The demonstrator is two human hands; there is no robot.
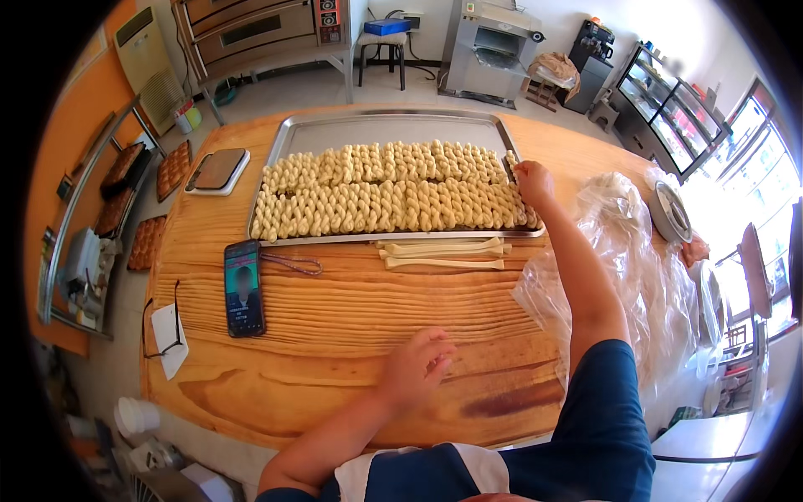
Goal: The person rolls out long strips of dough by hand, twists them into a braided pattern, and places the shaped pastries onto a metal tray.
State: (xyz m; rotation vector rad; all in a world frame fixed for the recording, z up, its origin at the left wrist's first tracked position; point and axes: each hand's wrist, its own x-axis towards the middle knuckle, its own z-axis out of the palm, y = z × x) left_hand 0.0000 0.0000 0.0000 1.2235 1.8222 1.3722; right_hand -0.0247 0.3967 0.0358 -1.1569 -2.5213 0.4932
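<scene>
Two long rows of pale braided dough twists [351, 205] lie packed side by side on a large metal tray [385, 125]. My right hand [535, 184] reaches to the tray's right edge, its fingers pinched on a dough twist at the end of the far row; the hand partly covers that twist. Close to my body, my left hand [418, 366] hovers over the wooden table [335, 393], fingers loosely bent and apart, holding nothing. Several plain dough strips [443, 253] lie along the tray's near edge.
A phone [243, 289] with a strap, a kitchen scale [218, 171], and glasses [164, 330] on white paper are at left. Clear plastic sheeting [623, 259] covers the right side near a metal bowl [669, 211]. Baked-goods trays [174, 170] stand beyond the left edge.
</scene>
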